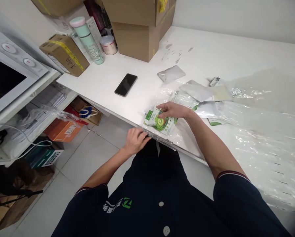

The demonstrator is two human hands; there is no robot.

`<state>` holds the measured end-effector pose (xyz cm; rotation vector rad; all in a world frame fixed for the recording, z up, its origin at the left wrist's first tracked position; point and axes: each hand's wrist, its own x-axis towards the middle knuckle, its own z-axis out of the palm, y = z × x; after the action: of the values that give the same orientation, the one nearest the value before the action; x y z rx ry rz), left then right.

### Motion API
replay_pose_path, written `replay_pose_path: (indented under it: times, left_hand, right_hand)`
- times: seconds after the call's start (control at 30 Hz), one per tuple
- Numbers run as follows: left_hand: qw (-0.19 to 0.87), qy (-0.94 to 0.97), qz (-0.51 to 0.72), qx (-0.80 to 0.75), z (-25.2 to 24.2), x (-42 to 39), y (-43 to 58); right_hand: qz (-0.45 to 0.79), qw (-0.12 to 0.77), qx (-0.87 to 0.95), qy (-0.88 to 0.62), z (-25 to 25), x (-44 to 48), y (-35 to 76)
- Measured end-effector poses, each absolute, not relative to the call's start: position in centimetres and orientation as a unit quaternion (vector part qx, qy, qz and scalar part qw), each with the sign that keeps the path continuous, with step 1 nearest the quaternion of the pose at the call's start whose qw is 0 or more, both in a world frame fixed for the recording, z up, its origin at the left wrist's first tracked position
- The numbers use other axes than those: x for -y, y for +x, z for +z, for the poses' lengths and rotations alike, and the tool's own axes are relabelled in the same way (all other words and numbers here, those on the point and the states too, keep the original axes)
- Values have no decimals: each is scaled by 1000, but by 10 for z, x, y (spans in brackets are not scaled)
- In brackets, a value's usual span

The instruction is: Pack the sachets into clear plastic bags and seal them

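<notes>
A green and white kiwi-print pouch (157,122) lies near the front edge of the white table (108,82), inside a clear plastic bag (170,138). My right hand (173,110) rests flat on top of the pouch, fingers spread. My left hand (135,140) is at the table's front edge, its fingers pinching the open edge of the clear bag.
More pouches and white packets (204,95) lie right of my hand, with clear plastic sheets (268,141) beyond. A black phone (126,84), a silver pouch (171,73), a mint bottle (88,39), a small tub (108,44) and cardboard boxes (139,29) stand behind. Shelves with boxes are at left.
</notes>
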<state>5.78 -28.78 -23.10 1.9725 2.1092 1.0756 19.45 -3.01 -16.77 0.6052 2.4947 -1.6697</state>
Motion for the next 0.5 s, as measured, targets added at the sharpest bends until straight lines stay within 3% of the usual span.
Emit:
replay_pose_path:
  times: [0.07, 0.27, 0.5]
  left_hand:
    - [-25, 672, 318, -668, -239, 281, 31]
    - [-26, 757, 338, -559, -258, 260, 3]
    - [-203, 786, 299, -502, -251, 256, 6]
  right_hand:
    - [-548, 39, -809, 207, -170, 33, 194]
    - [-586, 41, -784, 198, -176, 39, 196]
    - [-574, 69, -791, 201, -170, 45, 194]
